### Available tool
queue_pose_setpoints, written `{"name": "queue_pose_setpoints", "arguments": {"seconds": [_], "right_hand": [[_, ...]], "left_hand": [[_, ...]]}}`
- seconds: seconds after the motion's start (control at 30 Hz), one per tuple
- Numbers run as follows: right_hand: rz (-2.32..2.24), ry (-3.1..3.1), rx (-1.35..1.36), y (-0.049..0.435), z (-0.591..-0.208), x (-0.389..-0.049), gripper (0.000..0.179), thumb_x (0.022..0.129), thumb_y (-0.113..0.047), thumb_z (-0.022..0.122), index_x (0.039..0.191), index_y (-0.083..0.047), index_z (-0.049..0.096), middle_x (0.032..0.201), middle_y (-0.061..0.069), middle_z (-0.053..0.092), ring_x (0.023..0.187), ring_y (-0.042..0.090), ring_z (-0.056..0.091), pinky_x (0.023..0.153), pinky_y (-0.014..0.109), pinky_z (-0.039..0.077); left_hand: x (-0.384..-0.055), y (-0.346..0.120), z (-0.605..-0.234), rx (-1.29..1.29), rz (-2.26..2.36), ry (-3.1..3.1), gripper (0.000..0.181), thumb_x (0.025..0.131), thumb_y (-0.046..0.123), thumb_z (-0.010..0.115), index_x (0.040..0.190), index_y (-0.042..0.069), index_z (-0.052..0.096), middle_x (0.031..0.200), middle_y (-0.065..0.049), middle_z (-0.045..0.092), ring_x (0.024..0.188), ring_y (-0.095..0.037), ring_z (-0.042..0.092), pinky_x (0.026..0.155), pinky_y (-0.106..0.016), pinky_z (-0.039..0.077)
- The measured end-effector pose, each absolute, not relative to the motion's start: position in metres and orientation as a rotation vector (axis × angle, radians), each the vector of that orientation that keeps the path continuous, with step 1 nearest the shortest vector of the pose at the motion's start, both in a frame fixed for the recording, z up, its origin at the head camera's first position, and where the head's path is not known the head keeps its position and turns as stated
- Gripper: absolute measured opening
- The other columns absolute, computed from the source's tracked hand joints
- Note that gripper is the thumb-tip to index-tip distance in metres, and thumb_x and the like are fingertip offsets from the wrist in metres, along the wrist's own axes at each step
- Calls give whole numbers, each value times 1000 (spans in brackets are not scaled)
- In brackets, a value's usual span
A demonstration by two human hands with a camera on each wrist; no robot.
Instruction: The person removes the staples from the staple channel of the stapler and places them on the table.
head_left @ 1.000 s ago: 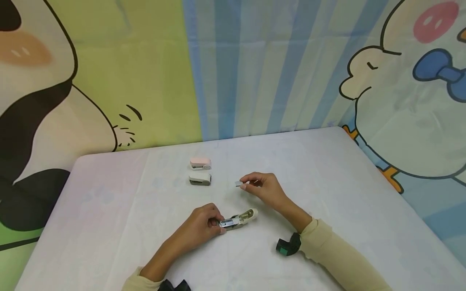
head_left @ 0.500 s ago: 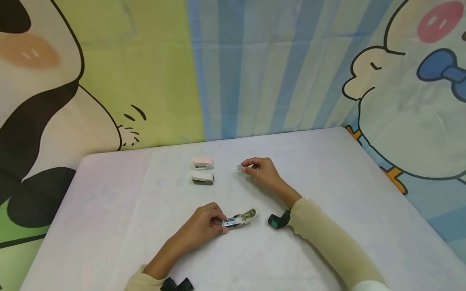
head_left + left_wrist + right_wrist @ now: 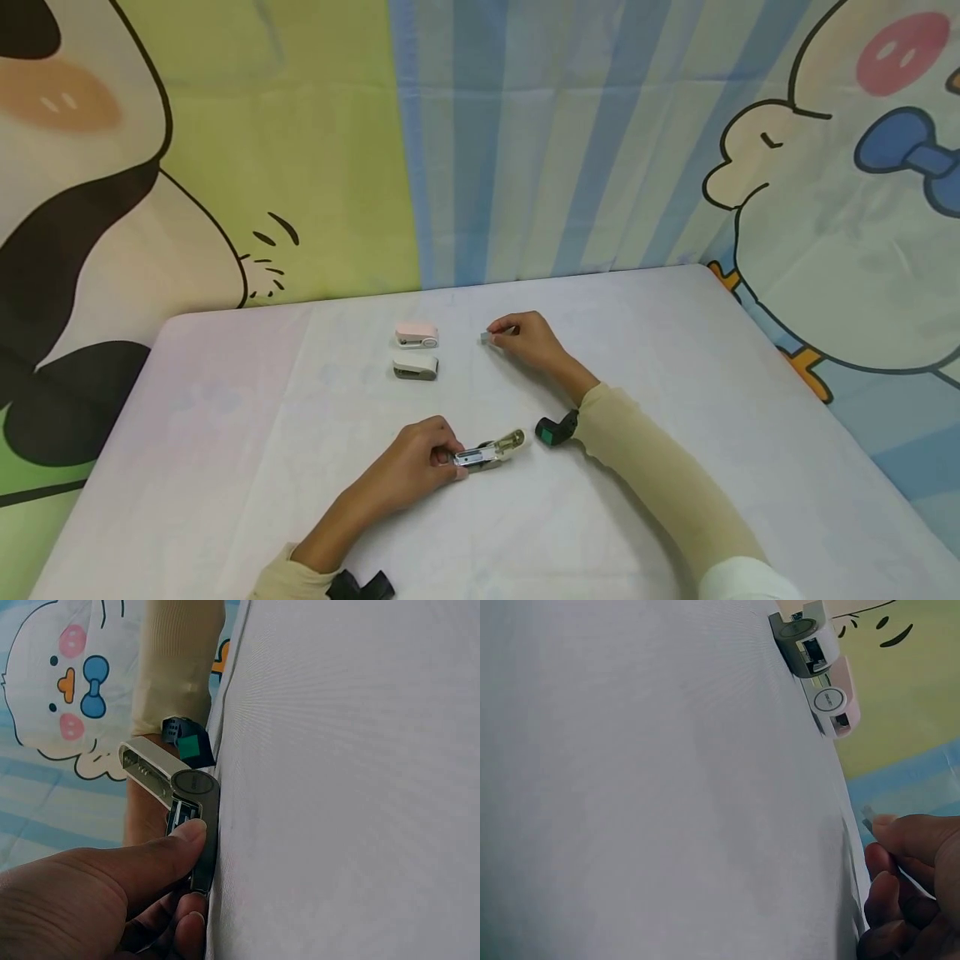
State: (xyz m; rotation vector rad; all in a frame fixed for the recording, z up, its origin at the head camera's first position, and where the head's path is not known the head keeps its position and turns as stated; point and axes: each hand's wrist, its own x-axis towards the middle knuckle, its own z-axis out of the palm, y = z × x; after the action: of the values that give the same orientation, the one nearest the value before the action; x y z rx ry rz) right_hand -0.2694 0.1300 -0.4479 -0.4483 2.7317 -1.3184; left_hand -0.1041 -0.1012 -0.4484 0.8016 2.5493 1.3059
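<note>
An opened stapler point(image 3: 501, 448) with a pale top and metal magazine lies tilted in my left hand point(image 3: 412, 458), whose thumb and fingers grip its rear end near the tabletop. In the left wrist view the thumb presses on the stapler point(image 3: 207, 840) by the hinge, its cover swung up. Farther back on the right, my right hand point(image 3: 531, 343) pinches a small grey strip of staples point(image 3: 484, 337) between thumb and fingertips, low over the table. Much of the strip point(image 3: 868, 814) is hidden by the thumb in the right wrist view.
Left of the right hand stand a pink stapler point(image 3: 416, 335) and, just in front of it, a white-and-grey stapler point(image 3: 416, 367). They rest on the white-covered table point(image 3: 225, 433). A printed curtain point(image 3: 510, 150) hangs behind the table's back edge.
My right hand has moved away toward the back of the table and slightly left, still pinching the strip of staples. The left hand and the opened stapler have stayed nearly in place.
</note>
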Motion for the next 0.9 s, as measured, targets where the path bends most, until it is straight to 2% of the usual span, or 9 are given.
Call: {"name": "queue_pose_setpoints", "arguments": {"seconds": [0.4,0.9], "right_hand": [[-1234,2745,-406,129,-447,-274,13,88,-13,72,100,-9,76,95,3,70,83,18,59,74,33,47],[-1215,2751,-471,127,-446,-275,13,86,-6,72,99,-5,75,88,4,69,79,18,60,72,31,46]], "left_hand": [[-105,-100,-449,803,1305,2550,17,79,7,80,93,7,71,86,6,54,71,-7,52,61,-24,47],[-105,-100,-449,799,1316,2564,17,77,6,82,91,7,72,83,5,55,70,-9,52,60,-24,47]]}}
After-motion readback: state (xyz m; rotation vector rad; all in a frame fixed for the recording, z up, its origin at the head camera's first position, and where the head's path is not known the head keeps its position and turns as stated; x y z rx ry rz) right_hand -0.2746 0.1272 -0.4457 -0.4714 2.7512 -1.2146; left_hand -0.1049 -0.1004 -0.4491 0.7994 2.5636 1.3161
